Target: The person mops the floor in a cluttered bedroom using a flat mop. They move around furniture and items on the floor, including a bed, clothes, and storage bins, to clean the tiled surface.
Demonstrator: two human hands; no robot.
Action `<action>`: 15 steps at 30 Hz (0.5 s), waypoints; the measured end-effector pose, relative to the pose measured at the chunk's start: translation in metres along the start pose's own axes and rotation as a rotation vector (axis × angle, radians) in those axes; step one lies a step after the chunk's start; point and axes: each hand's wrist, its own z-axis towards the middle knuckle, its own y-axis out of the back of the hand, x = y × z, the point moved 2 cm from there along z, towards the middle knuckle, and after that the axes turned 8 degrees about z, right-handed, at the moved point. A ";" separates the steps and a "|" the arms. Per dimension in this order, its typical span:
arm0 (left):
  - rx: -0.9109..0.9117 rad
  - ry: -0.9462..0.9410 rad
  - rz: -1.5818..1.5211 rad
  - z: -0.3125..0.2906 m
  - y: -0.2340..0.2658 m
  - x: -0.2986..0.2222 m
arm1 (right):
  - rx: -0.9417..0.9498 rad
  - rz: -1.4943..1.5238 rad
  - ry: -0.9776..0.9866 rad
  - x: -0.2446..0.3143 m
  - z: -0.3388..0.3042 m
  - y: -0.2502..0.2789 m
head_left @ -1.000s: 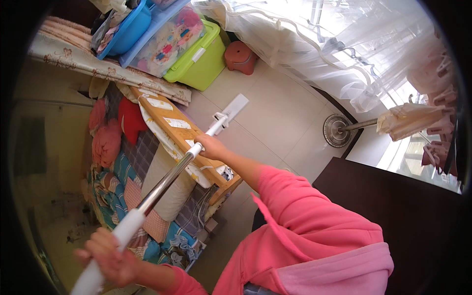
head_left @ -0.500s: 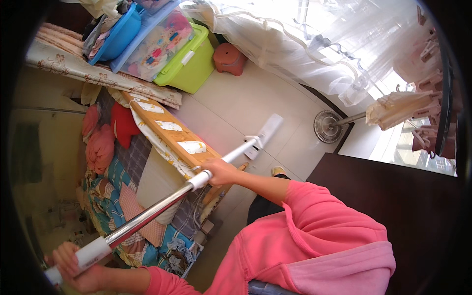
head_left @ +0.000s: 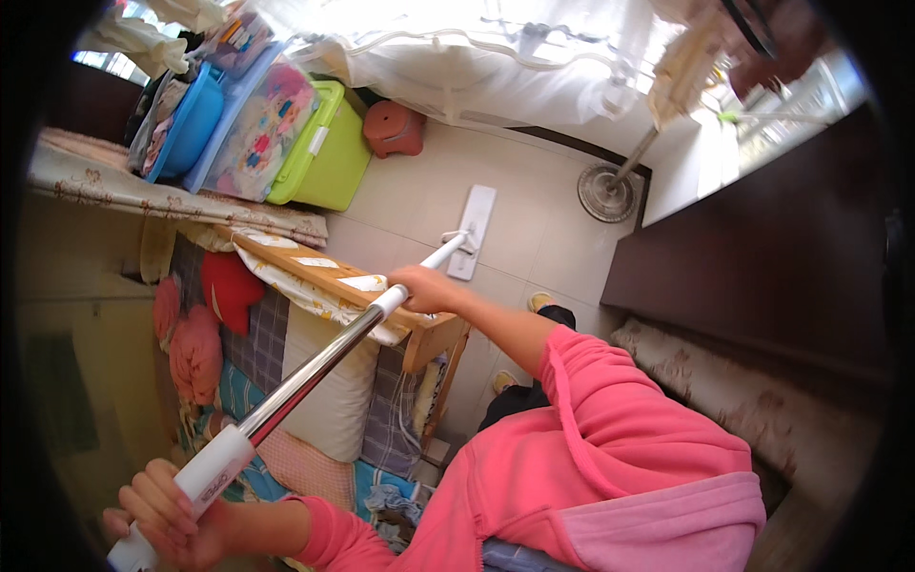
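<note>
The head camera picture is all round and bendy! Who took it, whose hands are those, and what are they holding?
There's no robot here. A person wears the camera on their head, so it looks down at their own two hands. Its very wide lens bends straight edges.

The pink sleeves belong to that person. The fingers of the left hand wrap the white upper end of a long mop. The right hand grips it farther down. The flat white head seems to rest on the pale tiled floor, where a reddish stool and a round metal base also stand.
</note>
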 end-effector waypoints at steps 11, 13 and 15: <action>0.011 0.080 -0.454 -0.046 0.033 -0.052 | -0.679 -0.288 -0.114 0.063 -0.202 -0.074; 0.162 0.126 -0.588 -0.039 0.058 -0.069 | -0.642 -0.279 -0.117 0.086 -0.234 -0.105; 0.164 0.142 -0.601 -0.039 0.069 -0.080 | -0.514 -0.234 -0.090 0.098 -0.252 -0.114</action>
